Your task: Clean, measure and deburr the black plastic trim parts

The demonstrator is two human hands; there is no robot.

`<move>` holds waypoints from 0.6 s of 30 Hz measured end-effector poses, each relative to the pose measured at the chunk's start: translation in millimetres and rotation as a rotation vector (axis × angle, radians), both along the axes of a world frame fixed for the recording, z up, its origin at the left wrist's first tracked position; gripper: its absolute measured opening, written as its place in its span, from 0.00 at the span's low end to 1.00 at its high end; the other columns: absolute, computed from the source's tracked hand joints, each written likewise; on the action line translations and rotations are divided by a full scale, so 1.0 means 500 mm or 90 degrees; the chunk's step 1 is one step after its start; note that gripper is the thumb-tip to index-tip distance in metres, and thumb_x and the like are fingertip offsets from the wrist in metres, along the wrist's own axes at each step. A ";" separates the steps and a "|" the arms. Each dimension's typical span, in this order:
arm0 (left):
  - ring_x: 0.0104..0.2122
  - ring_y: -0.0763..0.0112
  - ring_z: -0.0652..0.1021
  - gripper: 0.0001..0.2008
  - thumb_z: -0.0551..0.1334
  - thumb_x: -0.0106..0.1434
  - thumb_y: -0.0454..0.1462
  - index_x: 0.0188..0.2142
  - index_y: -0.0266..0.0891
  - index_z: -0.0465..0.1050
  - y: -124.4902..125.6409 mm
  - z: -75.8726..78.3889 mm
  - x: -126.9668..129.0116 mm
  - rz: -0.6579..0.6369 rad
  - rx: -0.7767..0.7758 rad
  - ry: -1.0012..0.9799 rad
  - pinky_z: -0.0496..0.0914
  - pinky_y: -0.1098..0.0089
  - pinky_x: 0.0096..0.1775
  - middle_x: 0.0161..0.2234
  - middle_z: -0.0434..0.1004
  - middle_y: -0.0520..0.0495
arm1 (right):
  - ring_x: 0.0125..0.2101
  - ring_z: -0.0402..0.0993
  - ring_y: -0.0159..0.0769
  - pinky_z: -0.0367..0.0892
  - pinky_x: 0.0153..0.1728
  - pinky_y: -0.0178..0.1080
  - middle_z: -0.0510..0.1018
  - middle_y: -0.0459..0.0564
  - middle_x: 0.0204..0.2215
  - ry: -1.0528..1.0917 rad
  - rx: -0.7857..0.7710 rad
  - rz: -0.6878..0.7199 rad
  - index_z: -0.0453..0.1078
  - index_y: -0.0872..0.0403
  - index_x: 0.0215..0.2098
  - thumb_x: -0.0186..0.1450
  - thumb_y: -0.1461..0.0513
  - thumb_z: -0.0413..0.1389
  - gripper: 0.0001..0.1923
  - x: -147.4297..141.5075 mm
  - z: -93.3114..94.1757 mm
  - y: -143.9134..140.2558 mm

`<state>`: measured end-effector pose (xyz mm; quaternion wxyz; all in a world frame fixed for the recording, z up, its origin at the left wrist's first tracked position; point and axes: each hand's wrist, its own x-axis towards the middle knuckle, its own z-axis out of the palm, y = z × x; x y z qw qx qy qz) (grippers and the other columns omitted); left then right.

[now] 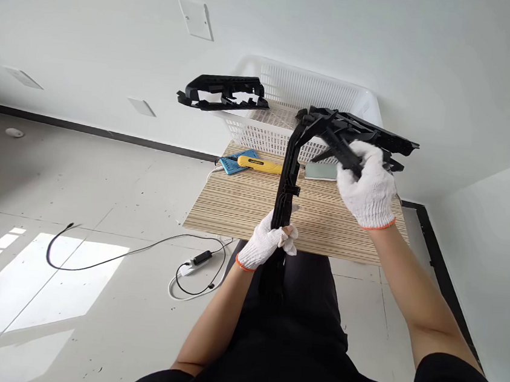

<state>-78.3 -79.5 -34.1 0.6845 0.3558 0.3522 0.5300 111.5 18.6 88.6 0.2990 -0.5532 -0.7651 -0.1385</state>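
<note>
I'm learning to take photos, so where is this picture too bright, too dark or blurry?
In the head view, sunlit patches on the floor glare almost white; in the head view, the right hand looks blurrier than the left hand; in the head view, the black shirt hides most detail.

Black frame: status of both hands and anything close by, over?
Left hand gripping black frame; right hand holding dark part near its top, detail blurred. White basket behind. Yellow tool on table below.
</note>
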 end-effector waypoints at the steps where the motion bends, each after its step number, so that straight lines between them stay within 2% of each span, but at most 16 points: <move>1: 0.19 0.79 0.71 0.38 0.69 0.62 0.42 0.69 0.35 0.61 0.000 0.000 0.000 0.001 0.001 0.000 0.78 0.64 0.26 0.30 0.75 0.56 | 0.31 0.80 0.40 0.70 0.31 0.39 0.86 0.55 0.39 -0.008 -0.029 0.059 0.72 0.57 0.60 0.71 0.52 0.52 0.26 -0.004 0.001 -0.005; 4: 0.19 0.77 0.72 0.38 0.69 0.62 0.42 0.68 0.34 0.62 0.001 0.002 0.000 0.003 0.011 -0.003 0.76 0.65 0.25 0.28 0.75 0.56 | 0.33 0.82 0.38 0.68 0.31 0.36 0.87 0.51 0.40 -0.081 -0.102 0.226 0.74 0.53 0.58 0.70 0.46 0.57 0.27 -0.022 -0.016 -0.018; 6: 0.18 0.76 0.72 0.36 0.70 0.61 0.42 0.65 0.32 0.63 0.001 0.003 0.000 0.007 0.007 -0.001 0.75 0.66 0.24 0.26 0.73 0.58 | 0.35 0.84 0.37 0.66 0.32 0.36 0.88 0.49 0.41 -0.121 -0.104 0.279 0.77 0.51 0.55 0.71 0.46 0.58 0.23 -0.035 -0.034 -0.020; 10: 0.18 0.76 0.71 0.29 0.70 0.60 0.41 0.58 0.34 0.67 0.001 0.002 0.001 0.019 -0.022 0.006 0.75 0.66 0.24 0.24 0.72 0.59 | 0.36 0.84 0.38 0.63 0.31 0.37 0.89 0.49 0.39 -0.142 -0.085 0.294 0.79 0.52 0.53 0.73 0.48 0.56 0.21 -0.055 -0.059 -0.010; 15: 0.19 0.73 0.73 0.22 0.71 0.61 0.44 0.49 0.35 0.70 0.003 0.000 -0.007 0.002 -0.002 0.030 0.74 0.66 0.27 0.20 0.68 0.59 | 0.34 0.83 0.37 0.60 0.29 0.38 0.88 0.47 0.38 -0.158 -0.098 0.292 0.80 0.50 0.53 0.73 0.47 0.55 0.21 -0.067 -0.058 -0.004; 18: 0.23 0.66 0.79 0.25 0.72 0.60 0.45 0.52 0.34 0.73 0.001 0.000 -0.021 -0.056 0.022 0.076 0.73 0.67 0.28 0.23 0.75 0.52 | 0.30 0.81 0.36 0.61 0.28 0.37 0.88 0.44 0.35 -0.112 -0.081 0.259 0.81 0.48 0.51 0.71 0.46 0.57 0.21 -0.069 -0.046 0.003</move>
